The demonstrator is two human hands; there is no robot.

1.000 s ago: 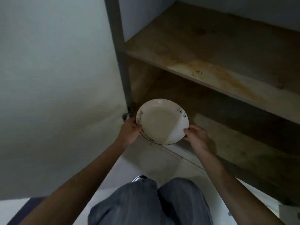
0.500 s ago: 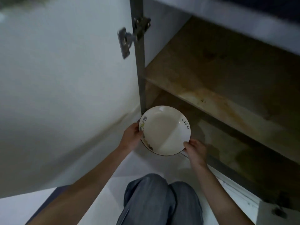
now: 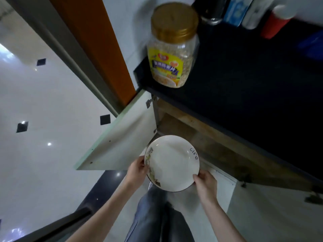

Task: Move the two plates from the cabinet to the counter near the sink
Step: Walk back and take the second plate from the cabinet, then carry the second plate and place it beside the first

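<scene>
I hold a white plate (image 3: 172,163) with a dark rim, a leaf pattern on its left side and handwriting on its right. A second plate seems stacked under it, though I cannot tell for sure. My left hand (image 3: 137,169) grips the left rim and my right hand (image 3: 206,183) grips the lower right rim. The plate is outside the open cabinet (image 3: 206,137), just below the edge of the black counter (image 3: 244,81). No sink is in view.
A clear jar (image 3: 172,48) with a gold lid stands on the counter's left end. Several bottles (image 3: 251,11) stand at the back. The white cabinet door (image 3: 122,138) hangs open to the left. My legs in grey trousers (image 3: 157,217) are below, over a glossy tiled floor (image 3: 43,119).
My view has risen from inside the cabinet to above the counter. The plate has come out of the cabinet and up, still held in both hands.
</scene>
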